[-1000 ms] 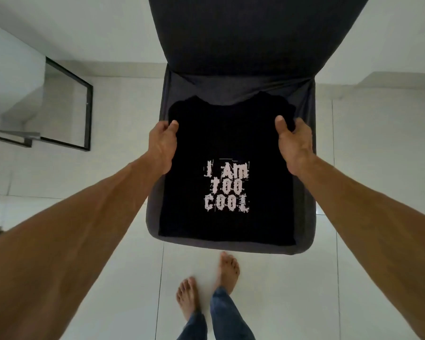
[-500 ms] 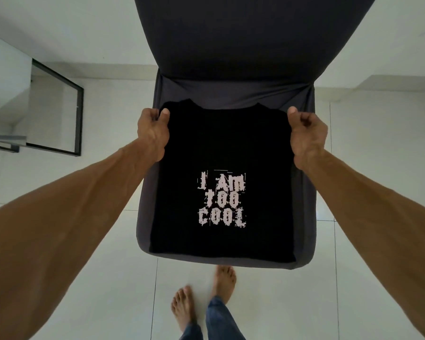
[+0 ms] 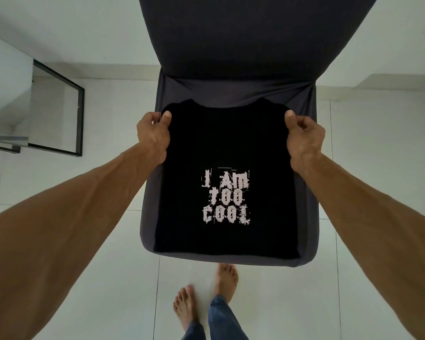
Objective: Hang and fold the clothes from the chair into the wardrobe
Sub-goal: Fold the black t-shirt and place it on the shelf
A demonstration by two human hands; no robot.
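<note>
Feet: the bare left foot [image 3: 185,306] and right foot [image 3: 227,278] stand on the floor just before the chair, the right one further forward, close to the seat's front edge.
Jeans: blue jeans [image 3: 227,320] cover the legs down to the ankles.
Floor: pale tiled floor [image 3: 292,303] with thin grout lines runs under the chair and feet.
Forearms: the bare left forearm [image 3: 71,217] and right forearm [image 3: 366,217] reach forward from the lower corners toward the seat.
Chair seat: the dark grey fabric-covered seat [image 3: 309,217] shows as a border around the shirt on both sides and along the front.
T-shirt: a black T-shirt [image 3: 226,138] lies on the seat, print side up, collar toward the backrest and its lower edge near the seat's front edge. No sleeves show along its straight sides.
Print: the pale lettering [image 3: 226,196] reads "I AM TOO COOL" in three rows at the shirt's middle.
Left grip: the left grip [image 3: 153,136] pinches the shirt's upper left corner, thumb on top and fingers curled at the edge.
Right grip: the right grip [image 3: 303,141] pinches the upper right corner the same way.
Backrest: the dark backrest [image 3: 250,38] rises beyond the collar and fills the top centre.
Glass panel: a black-framed glass panel [image 3: 80,119] stands to the left, well apart from the chair.
</note>
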